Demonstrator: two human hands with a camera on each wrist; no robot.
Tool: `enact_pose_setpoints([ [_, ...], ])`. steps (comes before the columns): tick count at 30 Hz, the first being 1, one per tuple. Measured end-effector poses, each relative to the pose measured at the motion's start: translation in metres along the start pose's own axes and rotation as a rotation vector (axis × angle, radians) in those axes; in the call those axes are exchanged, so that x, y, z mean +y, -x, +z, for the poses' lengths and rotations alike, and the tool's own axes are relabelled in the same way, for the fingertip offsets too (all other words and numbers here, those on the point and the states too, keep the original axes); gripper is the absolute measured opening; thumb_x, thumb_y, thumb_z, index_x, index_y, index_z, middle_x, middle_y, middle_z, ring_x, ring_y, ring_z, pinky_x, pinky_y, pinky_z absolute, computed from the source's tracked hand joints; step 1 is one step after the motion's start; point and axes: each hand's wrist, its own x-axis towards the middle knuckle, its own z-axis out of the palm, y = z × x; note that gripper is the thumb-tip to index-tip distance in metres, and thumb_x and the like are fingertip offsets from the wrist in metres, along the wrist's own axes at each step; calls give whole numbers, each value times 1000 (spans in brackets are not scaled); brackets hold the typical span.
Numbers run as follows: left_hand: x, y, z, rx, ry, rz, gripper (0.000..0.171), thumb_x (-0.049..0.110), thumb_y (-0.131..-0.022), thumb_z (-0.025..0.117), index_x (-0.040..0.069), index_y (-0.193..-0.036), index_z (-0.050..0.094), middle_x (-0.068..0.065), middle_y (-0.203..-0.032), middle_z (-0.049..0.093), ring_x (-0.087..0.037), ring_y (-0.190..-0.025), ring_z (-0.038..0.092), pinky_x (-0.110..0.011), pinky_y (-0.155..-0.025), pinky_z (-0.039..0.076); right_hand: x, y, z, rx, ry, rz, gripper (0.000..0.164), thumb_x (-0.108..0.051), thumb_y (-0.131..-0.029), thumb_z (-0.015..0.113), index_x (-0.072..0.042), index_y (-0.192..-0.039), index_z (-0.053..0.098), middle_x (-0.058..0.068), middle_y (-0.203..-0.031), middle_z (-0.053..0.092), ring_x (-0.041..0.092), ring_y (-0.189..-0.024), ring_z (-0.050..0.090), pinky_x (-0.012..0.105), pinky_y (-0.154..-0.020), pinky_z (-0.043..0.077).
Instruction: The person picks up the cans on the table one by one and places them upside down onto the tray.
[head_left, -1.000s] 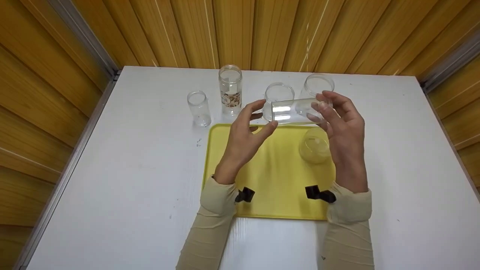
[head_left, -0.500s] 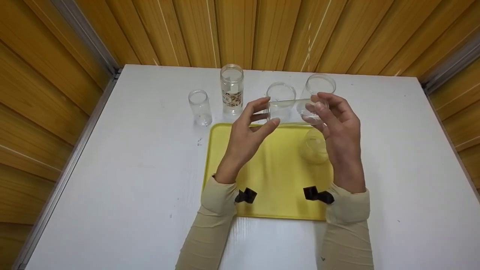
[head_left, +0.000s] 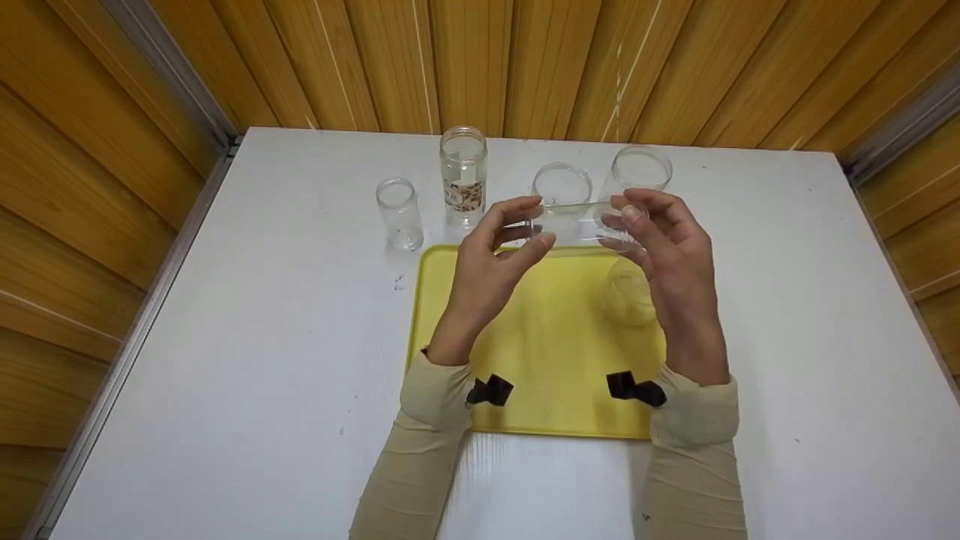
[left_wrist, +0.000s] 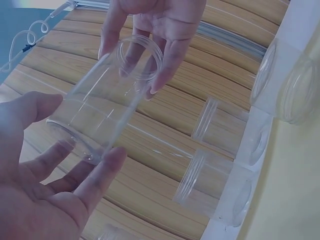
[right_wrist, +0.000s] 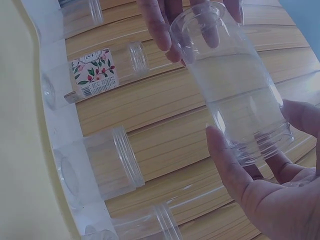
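Note:
Above the yellow tray [head_left: 540,352], a clear, threaded-neck jar [head_left: 574,225] lies sideways in the air between both hands. My left hand [head_left: 487,270] holds its closed base end, thumb in front and fingers behind. My right hand [head_left: 679,270] grips the threaded mouth end with curled fingers. In the left wrist view the jar [left_wrist: 95,107] slants, uncapped, its mouth ring within the right fingers. The right wrist view shows the same jar [right_wrist: 235,90], see-through, with no label on it. Beneath the right hand, a rounder clear jar [head_left: 628,296] stands on the tray, partly hidden.
Along the back of the white table [head_left: 262,315] stand a small clear jar [head_left: 400,215], a tall jar with a printed label [head_left: 463,180], a wide clear jar [head_left: 561,184] and another wide jar [head_left: 641,169]. Wood-patterned panels [head_left: 465,64] rise behind the table.
The right hand has shifted left and slightly down with the jar, bringing the base end further between the left thumb and fingers. The left hand has barely moved. The standing jars stay put.

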Motion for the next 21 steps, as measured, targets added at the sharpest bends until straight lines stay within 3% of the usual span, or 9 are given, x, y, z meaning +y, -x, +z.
enact_pose_setpoints([
  [8, -1, 0, -1, 16, 11, 7, 46, 18, -98, 76, 4, -141, 64, -8, -131, 68, -34, -119, 66, -39, -94, 58, -1, 0, 0, -20, 72, 21, 36, -19, -105, 69, -1, -134, 61, 22, -133, 64, 34, -115, 68, 38, -95, 59],
  [21, 2, -1, -7, 30, 12, 12, 44, 14, -95, 79, 1, -135, 67, -15, -130, 67, -30, -116, 67, -40, -97, 56, -1, 2, -4, -57, 138, 32, 38, -21, -105, 68, 1, -135, 62, 19, -133, 63, 35, -119, 65, 36, -94, 59],
])
